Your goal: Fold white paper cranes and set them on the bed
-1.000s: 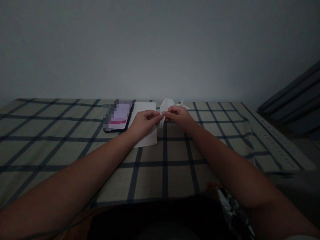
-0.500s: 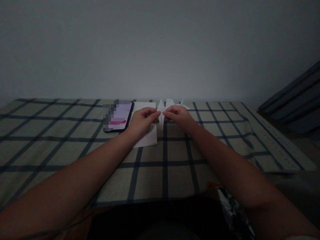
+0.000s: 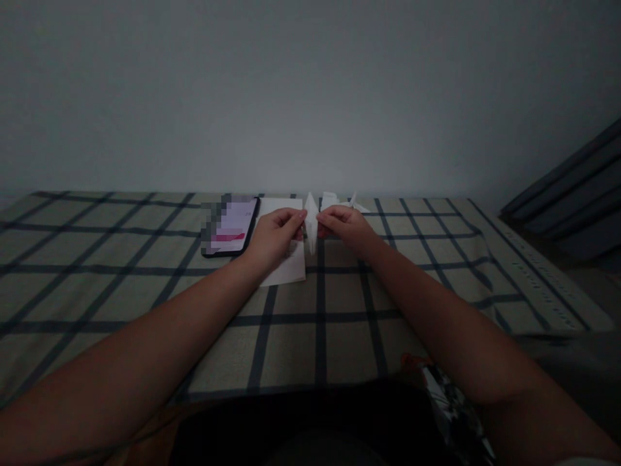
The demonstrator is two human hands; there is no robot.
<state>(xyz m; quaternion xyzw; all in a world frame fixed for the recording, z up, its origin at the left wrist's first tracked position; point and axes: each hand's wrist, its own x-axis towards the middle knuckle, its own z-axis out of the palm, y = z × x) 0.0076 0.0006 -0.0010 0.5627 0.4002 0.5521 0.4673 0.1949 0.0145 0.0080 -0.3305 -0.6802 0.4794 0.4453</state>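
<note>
The folded paper (image 3: 311,223) in the grip is white. Just left of the grip, the flat sheet (image 3: 286,268) is white too. Further left, the phone (image 3: 229,226) is black with a pale screen and a pink stripe. Under the grip, the cloth (image 3: 145,291) is beige with dark blue checks.

I've got both hands out over the counter (image 3: 145,259), left hand (image 3: 274,236) and right hand (image 3: 347,226) meeting on the folded paper (image 3: 311,220) between them. Under the left hand lies a flat sheet (image 3: 286,272); left of that sheet rests a phone (image 3: 229,225). Behind the right hand sit more folded pieces (image 3: 347,202), near the wall (image 3: 310,97).
</note>
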